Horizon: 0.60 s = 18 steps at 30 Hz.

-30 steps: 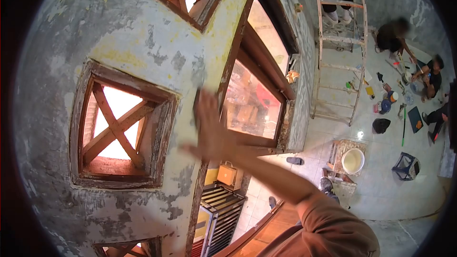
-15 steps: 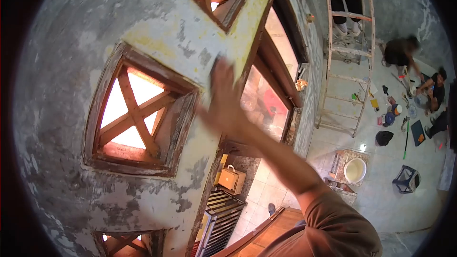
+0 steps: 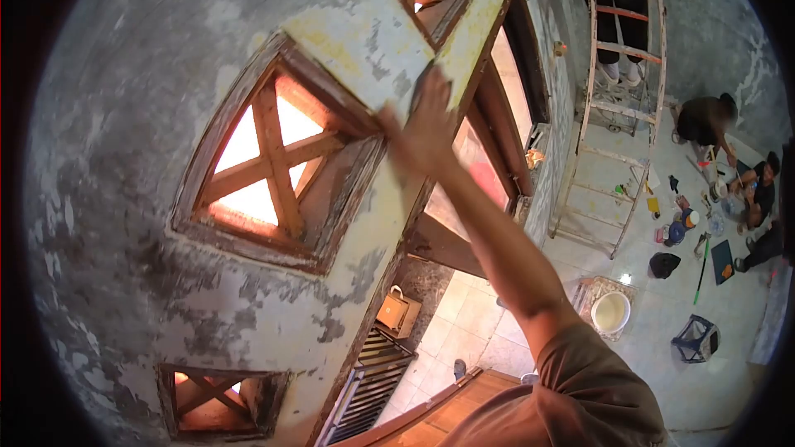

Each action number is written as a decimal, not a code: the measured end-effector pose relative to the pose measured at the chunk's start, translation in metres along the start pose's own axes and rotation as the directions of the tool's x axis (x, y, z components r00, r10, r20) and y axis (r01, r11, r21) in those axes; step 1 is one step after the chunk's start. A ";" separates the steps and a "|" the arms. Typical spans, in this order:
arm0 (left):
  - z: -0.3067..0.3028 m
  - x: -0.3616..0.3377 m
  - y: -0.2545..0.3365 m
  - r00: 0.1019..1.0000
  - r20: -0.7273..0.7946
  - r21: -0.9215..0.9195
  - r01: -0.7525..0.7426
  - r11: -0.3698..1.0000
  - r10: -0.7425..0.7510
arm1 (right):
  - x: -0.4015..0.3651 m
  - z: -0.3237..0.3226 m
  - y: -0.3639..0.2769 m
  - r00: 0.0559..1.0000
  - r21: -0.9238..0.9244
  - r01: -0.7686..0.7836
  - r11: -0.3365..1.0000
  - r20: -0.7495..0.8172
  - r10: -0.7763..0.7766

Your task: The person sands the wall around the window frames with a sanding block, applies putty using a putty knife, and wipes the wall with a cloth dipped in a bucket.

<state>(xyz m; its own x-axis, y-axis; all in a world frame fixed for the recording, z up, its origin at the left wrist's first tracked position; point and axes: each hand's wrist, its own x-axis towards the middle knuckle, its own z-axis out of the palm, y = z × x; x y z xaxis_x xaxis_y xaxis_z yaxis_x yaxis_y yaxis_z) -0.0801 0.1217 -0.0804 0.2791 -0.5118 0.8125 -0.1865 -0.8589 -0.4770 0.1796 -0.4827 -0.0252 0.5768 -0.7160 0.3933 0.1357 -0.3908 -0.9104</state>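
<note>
My right hand (image 3: 431, 128) is stretched out against the patchy wall (image 3: 364, 223), between the window opening with crossed wooden bars and the door frame. Its back faces me, with the thumb out to the left. A dark flat object (image 3: 422, 89) shows under its fingers, pressed to the wall; blur hides its exact kind. The nearest window frame (image 3: 277, 41) is brown wood, just left of the thumb. Grey and yellowish patches cover the wall around the hand. My left hand is out of view.
A paint-marked ladder (image 3: 592, 107) stands at the right. A white bucket (image 3: 611, 313), a stool (image 3: 694, 339) and scattered tools lie on the tiled floor below. Co-workers, one a crouching person (image 3: 704, 121), are at the far right. A wooden door (image 3: 447, 414) stands below my arm.
My right hand, with the dark object, has moved slightly up and right along the wall. The view has shifted, so the windows and ladder appear farther right.
</note>
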 end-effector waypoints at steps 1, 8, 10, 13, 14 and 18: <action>-0.004 -0.003 -0.002 0.998 0.000 -0.046 0.059 0.997 -0.059 | 0.014 -0.013 0.000 0.996 0.091 -0.081 0.993 0.036 0.078; 0.020 -0.012 0.010 0.901 0.017 -0.420 0.400 0.815 -0.433 | -0.149 0.009 -0.042 0.929 -0.087 0.119 0.989 0.360 -0.081; 0.009 -0.016 -0.004 0.858 0.066 -0.483 0.474 0.736 -0.509 | -0.123 -0.003 -0.047 0.926 -0.154 0.132 0.979 0.372 -0.066; -0.015 -0.028 -0.021 0.761 0.130 -0.551 0.588 0.592 -0.636 | -0.011 0.002 -0.002 0.995 0.007 -0.104 0.995 -0.001 0.104; -0.022 -0.032 -0.024 0.720 0.157 -0.575 0.623 0.531 -0.675 | 0.009 -0.005 0.004 0.991 0.095 -0.133 0.987 0.005 0.133; -0.024 -0.039 -0.020 0.537 0.292 -0.676 0.701 0.227 -0.792 | -0.092 0.021 -0.032 0.993 -0.151 -0.018 0.988 0.111 0.035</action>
<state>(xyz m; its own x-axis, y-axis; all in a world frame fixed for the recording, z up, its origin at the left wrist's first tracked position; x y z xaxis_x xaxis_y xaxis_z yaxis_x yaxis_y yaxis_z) -0.1101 0.1597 -0.0946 0.5722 0.3996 0.7162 -0.4830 -0.5415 0.6881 0.1392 -0.3921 -0.0345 0.6674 -0.6602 0.3445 0.0026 -0.4605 -0.8876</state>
